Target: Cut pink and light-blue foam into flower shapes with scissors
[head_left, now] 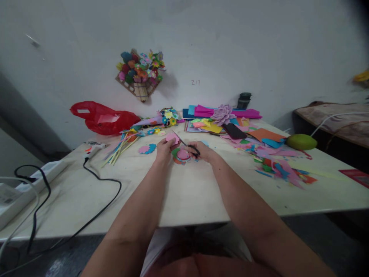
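Pinched in my left hand (165, 150) is a pink paper flower (172, 138) with a scalloped edge. My right hand (202, 151) grips a pair of scissors (193, 149) by the dark handles, and the blades point up and left toward the flower. Whether the blades touch its edge, I cannot tell. Below and between both hands lies a small pile of round cut pieces (183, 155) in pink, green and orange. Left of my left hand, a pink and a blue scalloped flower cutout (147, 149) lie overlapping on the table.
At the left are a hot glue gun (95, 148) with its black cord and a white power strip (43, 177). A red plastic bag (106, 118) stands behind. Colourful scraps (282, 165), a dark phone (234, 131) and a green oval object (301, 142) lie to the right.
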A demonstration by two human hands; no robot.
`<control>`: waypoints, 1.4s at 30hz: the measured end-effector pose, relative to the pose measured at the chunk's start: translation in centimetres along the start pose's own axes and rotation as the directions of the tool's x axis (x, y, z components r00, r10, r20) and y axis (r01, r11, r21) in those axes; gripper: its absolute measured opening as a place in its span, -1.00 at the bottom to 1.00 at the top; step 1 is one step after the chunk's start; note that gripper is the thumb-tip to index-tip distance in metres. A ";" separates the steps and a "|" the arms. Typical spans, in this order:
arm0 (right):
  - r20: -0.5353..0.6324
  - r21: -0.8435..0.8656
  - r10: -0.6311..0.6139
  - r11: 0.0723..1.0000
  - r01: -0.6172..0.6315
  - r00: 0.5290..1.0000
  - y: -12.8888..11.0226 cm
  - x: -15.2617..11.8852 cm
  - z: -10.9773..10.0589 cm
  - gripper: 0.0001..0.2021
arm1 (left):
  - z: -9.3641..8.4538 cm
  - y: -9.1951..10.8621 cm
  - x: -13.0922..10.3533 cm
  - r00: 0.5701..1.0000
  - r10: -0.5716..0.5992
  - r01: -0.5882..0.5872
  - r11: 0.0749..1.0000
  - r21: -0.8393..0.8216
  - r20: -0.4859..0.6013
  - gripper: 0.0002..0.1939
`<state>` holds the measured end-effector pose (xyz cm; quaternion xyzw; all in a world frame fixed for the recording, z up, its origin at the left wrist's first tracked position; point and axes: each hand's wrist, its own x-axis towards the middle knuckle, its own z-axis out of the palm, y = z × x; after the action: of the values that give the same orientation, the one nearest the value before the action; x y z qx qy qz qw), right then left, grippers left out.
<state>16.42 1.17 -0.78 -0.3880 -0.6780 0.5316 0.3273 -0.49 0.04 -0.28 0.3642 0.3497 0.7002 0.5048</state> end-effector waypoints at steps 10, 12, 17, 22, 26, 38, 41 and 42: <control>0.075 0.011 0.005 1.000 -0.006 0.997 -0.3 -0.6 -0.5 -0.74 | -0.2 0.0 0.2 1.000 0.004 -0.004 1.000 -0.013 -0.017 -0.70; 0.062 0.014 -0.023 1.000 0.022 0.998 -0.3 -0.5 -0.6 -0.71 | -0.1 0.1 0.1 1.000 -0.004 0.003 1.000 -0.009 -0.008 -0.69; 0.038 -0.005 -0.074 0.997 0.074 0.997 -0.4 -0.6 -0.4 -0.67 | 0.0 0.2 -0.1 1.000 -0.002 0.002 1.000 -0.004 0.005 -0.68; 0.020 -0.044 -0.048 0.998 0.049 0.999 -0.5 -0.6 -0.1 -0.66 | 0.0 0.1 -0.1 1.000 0.001 -0.001 1.000 0.002 0.021 -0.65; 0.016 -0.063 -0.035 0.997 0.036 0.999 -0.6 -0.6 0.0 -0.65 | 0.1 0.1 -0.2 0.999 -0.007 0.006 1.000 0.015 0.038 -0.64; 0.008 -0.046 -0.052 0.998 0.052 0.999 -0.8 -0.7 0.0 -0.69 | -0.1 0.0 0.0 0.998 -0.001 -0.001 1.000 0.031 0.055 -0.65; 0.008 -0.045 -0.050 0.998 0.051 0.999 -0.6 -0.5 0.0 -0.68 | -0.1 -0.1 0.0 0.999 0.001 -0.002 1.000 0.026 0.052 -0.64; 0.009 -0.043 -0.048 0.998 0.049 0.999 -0.6 -0.5 0.0 -0.68 | -0.1 -0.1 0.0 0.999 0.002 -0.003 1.000 0.023 0.051 -0.64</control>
<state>16.56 0.61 -0.25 -0.3763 -0.6999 0.5103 0.3288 -0.52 0.05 -0.41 0.3882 0.3445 0.6872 0.5084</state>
